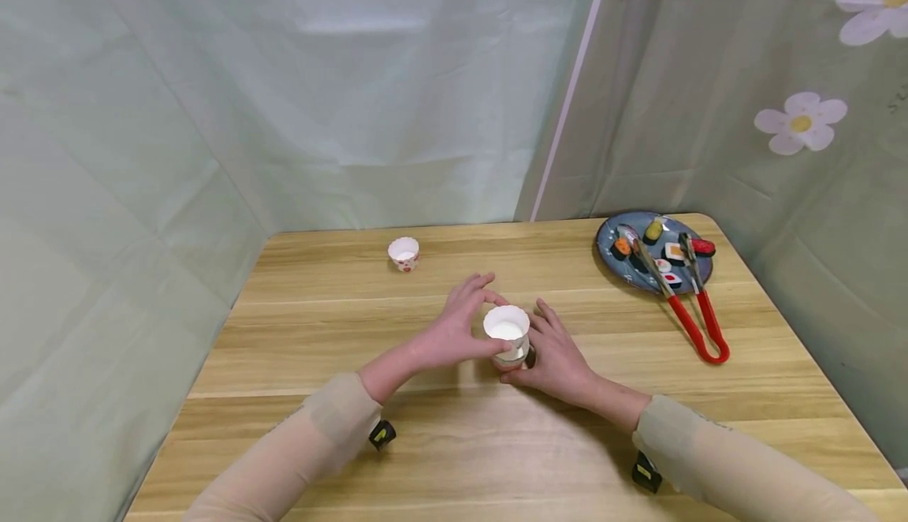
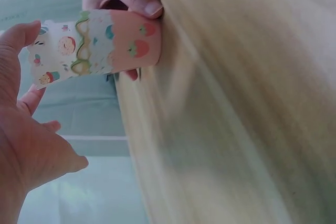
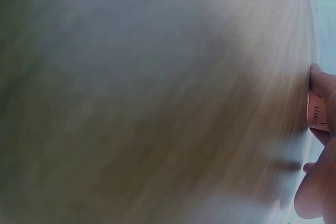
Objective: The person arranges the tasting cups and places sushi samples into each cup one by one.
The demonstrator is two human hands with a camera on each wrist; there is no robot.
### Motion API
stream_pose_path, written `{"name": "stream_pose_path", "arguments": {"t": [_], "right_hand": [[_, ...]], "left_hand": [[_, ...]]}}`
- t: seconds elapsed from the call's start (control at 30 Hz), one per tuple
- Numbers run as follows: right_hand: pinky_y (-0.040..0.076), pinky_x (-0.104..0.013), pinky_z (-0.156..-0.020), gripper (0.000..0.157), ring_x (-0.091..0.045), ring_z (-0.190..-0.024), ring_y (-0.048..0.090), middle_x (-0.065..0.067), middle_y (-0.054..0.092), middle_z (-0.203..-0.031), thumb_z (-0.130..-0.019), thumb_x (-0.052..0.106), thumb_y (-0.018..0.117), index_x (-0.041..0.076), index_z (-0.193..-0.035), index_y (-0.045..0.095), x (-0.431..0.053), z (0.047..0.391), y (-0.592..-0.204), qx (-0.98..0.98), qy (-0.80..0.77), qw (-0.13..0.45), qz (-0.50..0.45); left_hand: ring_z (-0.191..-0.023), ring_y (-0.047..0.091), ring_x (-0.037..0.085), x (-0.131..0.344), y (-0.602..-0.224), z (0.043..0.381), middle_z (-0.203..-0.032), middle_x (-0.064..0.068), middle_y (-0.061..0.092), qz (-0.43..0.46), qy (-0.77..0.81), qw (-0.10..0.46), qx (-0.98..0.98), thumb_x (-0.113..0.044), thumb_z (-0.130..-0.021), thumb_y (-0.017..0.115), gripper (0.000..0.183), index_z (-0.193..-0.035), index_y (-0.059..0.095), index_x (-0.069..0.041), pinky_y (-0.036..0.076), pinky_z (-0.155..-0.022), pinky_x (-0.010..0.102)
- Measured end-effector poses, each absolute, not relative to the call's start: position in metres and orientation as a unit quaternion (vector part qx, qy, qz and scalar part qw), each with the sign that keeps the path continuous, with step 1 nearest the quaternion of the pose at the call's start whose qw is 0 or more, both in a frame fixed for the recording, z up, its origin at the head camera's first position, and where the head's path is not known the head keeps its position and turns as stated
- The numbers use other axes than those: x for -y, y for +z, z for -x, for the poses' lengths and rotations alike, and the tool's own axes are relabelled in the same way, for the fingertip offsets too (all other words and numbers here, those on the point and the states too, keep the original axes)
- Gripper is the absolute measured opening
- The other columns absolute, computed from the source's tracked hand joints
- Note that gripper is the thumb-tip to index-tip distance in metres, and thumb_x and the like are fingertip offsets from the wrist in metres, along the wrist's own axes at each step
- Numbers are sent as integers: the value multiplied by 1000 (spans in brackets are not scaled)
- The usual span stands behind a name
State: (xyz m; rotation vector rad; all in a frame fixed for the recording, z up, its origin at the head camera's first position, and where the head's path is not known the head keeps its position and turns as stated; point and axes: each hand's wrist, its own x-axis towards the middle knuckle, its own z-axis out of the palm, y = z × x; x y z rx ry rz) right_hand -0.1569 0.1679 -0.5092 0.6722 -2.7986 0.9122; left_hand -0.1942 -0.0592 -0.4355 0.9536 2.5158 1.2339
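Observation:
Near the middle of the table, a white paper baking cup [image 2: 62, 48] printed with small sweets sits nested upright inside a pink strawberry-print baking cup [image 2: 137, 43]. My left hand [image 1: 459, 325] pinches the upper cup at its scalloped rim, thumb on the near side and a finger on the far side. Lower down, my right hand [image 1: 560, 358] holds the pink cup from the right, with its thumb close to the tabletop. In the right wrist view only a sliver of the pink cup [image 3: 317, 111] shows past the fingers, with lettering on it.
Another small baking cup [image 1: 404, 255] with red print stands toward the back of the wooden table [image 1: 312, 348]. At the back right, a blue plate [image 1: 615, 265] bears several sushi pieces. Red-handled tongs [image 1: 684, 322] lie across it, handles reaching onto the table. Curtains surround the table's back and sides.

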Motion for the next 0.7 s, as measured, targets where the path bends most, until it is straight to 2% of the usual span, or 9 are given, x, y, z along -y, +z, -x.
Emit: {"name": "stream_pose_path", "arguments": {"t": [0.23, 0.4, 0.57, 0.7], "right_hand": [[16, -61, -121, 88, -44, -152, 17, -9, 54, -148, -66, 46, 96, 10, -138, 63, -167, 157, -510, 922, 305, 63, -228], [16, -60, -121, 87, -44, -152, 17, -10, 52, -150, -65, 46, 96, 9, -137, 64, -167, 158, -509, 922, 307, 61, -226], [18, -62, -120, 81, -43, -152, 17, -16, 50, -151, -64, 46, 96, 7, -129, 68, -167, 157, -509, 925, 306, 59, -216], [18, -61, -120, 79, -42, -153, 16, -20, 50, -150, -64, 46, 96, 5, -125, 69, -167, 156, -508, 927, 305, 55, -211]], "left_hand": [[-156, 3, 29, 64, -426, 199, -168, 1, 21, -319, 420, 73, -847, -37, -81, 88, 54, -124, 59, -26, 13, -116, 70], [-155, 5, 25, 66, -419, 203, -167, 4, 21, -318, 417, 53, -850, -37, -81, 88, 54, -124, 58, -24, 15, -117, 67], [-155, 7, 31, 71, -415, 212, -168, 10, 20, -309, 408, 32, -859, -36, -80, 88, 57, -126, 58, -20, 17, -117, 66], [-155, 6, 34, 76, -413, 220, -168, 8, 20, -295, 383, 16, -875, -40, -80, 87, 58, -127, 59, -20, 16, -117, 67]]}}
